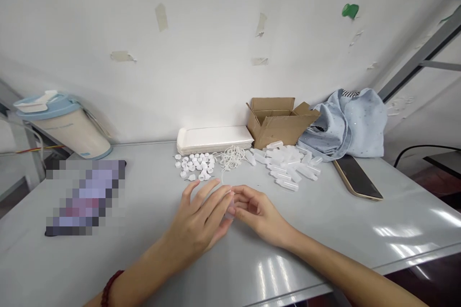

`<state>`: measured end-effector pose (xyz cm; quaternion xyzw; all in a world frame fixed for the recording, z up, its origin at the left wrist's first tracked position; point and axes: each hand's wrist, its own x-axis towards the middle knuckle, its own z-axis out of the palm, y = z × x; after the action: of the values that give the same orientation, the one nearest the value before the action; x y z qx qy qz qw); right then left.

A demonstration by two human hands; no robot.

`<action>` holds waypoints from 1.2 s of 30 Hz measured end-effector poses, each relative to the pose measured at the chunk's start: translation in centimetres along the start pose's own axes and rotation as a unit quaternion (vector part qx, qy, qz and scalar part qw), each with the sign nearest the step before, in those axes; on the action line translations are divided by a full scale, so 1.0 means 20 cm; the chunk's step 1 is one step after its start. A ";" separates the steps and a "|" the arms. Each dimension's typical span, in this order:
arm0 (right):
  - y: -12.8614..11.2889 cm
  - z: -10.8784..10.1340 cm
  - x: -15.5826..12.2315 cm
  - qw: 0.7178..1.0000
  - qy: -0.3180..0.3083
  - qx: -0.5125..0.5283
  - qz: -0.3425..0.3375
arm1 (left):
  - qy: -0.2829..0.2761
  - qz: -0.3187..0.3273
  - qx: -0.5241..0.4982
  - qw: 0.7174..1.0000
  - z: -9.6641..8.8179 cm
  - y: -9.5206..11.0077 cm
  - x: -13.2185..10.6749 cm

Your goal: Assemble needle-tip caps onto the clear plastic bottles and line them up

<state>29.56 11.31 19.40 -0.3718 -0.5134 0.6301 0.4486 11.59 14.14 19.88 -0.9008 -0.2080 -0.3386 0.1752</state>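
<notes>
Over the middle of the table my left hand (197, 218) and my right hand (264, 218) meet around a small translucent plastic bottle (230, 210). My left fingers cover most of it, while my right thumb and fingers pinch it from the other side. A thin white cord (223, 176) runs from a tangled bunch of cords (232, 157) down towards my fingertips; whether it is attached to the bottle is hidden. Small white caps (196, 163) lie in a loose group beyond my left hand. Beyond my right hand is a heap of similar clear bottles (288, 160).
A stack of white cards (216, 138) and an open cardboard box (283, 127) stand against the wall. To the right are a light-blue cloth (355, 124) and a phone (356, 177). On the left are a tumbler (68, 127) and a blurred-out device (86, 196).
</notes>
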 end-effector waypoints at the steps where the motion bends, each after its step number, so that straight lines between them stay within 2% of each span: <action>1: -0.01 0.00 0.00 1.000 -0.005 0.006 0.001 | 0.004 -0.003 -0.002 1.000 0.00 0.00 0.00; 5: -0.02 -0.02 0.00 0.999 -0.049 0.016 0.005 | -0.005 -0.018 -0.043 0.999 -0.01 -0.03 0.00; 10: 0.01 -0.03 0.01 0.996 -0.082 -0.017 0.035 | -0.076 -0.059 -0.136 0.986 -0.06 -0.07 -0.01; 12: 0.02 -0.04 0.02 0.995 -0.064 -0.055 0.048 | -0.124 -0.079 -0.160 0.976 -0.09 -0.11 -0.02; 15: 0.02 -0.07 0.03 0.993 -0.003 -0.107 0.057 | -0.203 -0.130 -0.196 0.951 -0.14 -0.20 -0.04; 20: 0.01 -0.14 0.06 0.985 0.064 -0.149 0.054 | -0.268 -0.192 -0.200 0.923 -0.21 -0.34 -0.09; 23: 0.02 -0.16 0.07 0.983 0.059 -0.162 0.058 | -0.273 -0.189 -0.202 0.921 -0.22 -0.36 -0.10; 29: 0.02 -0.16 0.08 0.982 0.057 -0.169 0.063 | -0.256 -0.161 -0.210 0.930 -0.22 -0.30 -0.06; 36: 0.02 -0.16 0.07 0.981 0.055 -0.177 0.059 | -0.301 -0.184 -0.183 0.917 -0.23 -0.31 -0.08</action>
<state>31.92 13.63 18.41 -0.5091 -0.5684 0.5332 0.3653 4.91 16.95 23.18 -0.9222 -0.3476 -0.1095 -0.1293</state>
